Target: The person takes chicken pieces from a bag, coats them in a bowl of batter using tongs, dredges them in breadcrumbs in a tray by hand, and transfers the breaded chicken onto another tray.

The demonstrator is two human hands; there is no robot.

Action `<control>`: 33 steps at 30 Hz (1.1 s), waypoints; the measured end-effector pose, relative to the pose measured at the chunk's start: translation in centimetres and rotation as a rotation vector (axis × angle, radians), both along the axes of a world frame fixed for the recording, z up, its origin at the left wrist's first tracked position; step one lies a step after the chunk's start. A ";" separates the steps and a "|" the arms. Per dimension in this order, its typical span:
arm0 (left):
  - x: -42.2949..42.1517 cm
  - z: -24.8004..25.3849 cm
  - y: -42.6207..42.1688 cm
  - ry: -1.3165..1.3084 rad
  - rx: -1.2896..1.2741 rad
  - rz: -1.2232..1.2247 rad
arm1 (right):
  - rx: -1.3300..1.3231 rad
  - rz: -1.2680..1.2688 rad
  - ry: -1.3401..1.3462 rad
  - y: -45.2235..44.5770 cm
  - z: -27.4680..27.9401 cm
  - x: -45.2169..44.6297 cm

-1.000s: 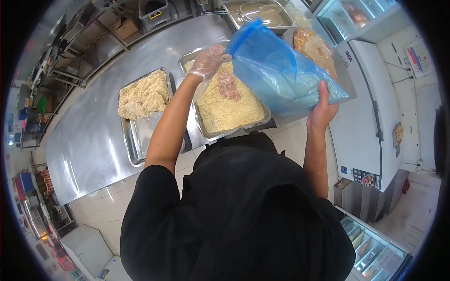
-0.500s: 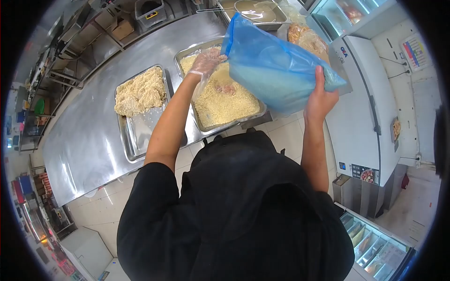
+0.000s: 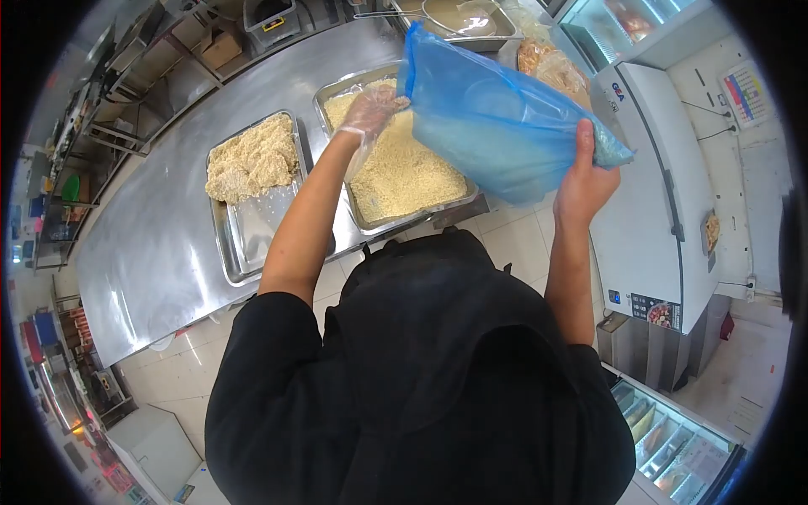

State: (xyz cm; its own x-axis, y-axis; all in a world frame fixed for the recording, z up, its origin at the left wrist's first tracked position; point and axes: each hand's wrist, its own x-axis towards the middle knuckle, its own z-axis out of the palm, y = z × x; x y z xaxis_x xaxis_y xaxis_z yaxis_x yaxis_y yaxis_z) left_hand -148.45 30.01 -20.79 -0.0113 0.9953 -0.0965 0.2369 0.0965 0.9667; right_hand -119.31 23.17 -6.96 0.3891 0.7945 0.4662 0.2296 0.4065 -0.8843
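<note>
A large blue plastic bag (image 3: 488, 118) is tilted over the right side of a metal tray (image 3: 370, 225) spread with pale yellow crumbs (image 3: 408, 181). My left hand (image 3: 373, 112), in a clear plastic glove, pinches the bag's left edge at its mouth. Bare, my right hand (image 3: 587, 181) grips the bag's lower right corner, thumb pointing up along it. Pale crumbs show through the film in the bag's lower part. Left of my forearm, a second metal tray (image 3: 244, 252) holds a heap of crumb-coated pieces (image 3: 255, 160) at its far end.
Both trays rest on a long steel table (image 3: 160, 244). At the back stand a pan of pale liquid with a wire strainer (image 3: 454, 18) and a clear bag of orange-brown food (image 3: 551, 67). A white chest freezer (image 3: 648, 194) stands on the right.
My right hand has moved slightly right and the blue bag is stretched with it. More crumbs cover the tray's middle, where a pinkish patch showed before. My left hand has barely moved.
</note>
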 end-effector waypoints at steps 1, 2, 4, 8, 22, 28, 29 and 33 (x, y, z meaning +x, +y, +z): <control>0.4 0.1 -0.9 0.014 -0.030 -0.012 | 0.013 -0.004 -0.049 -0.2 0.1 0.3; 0.6 0.4 -1.3 0.029 -0.058 -0.023 | 0.017 -0.003 -0.047 -0.2 0.2 0.5; 0.6 0.9 -0.6 0.063 -0.055 -0.049 | -0.049 -0.059 0.046 -0.5 0.2 1.0; 0.8 4.1 -0.6 0.164 -0.065 -0.125 | -0.093 -0.087 0.066 -2.0 0.4 2.9; 5.1 23.8 -0.7 0.889 0.413 -0.583 | -0.252 0.316 0.888 0.6 -7.8 5.6; -3.4 25.9 9.3 1.409 1.371 -0.633 | -0.625 0.537 1.159 7.1 -13.4 -0.1; -6.1 25.3 12.2 1.372 1.541 -0.645 | -0.705 0.560 0.847 6.1 -13.4 -0.7; -7.3 28.5 11.0 1.832 0.738 -0.546 | -0.904 0.622 -0.139 2.6 -14.6 0.9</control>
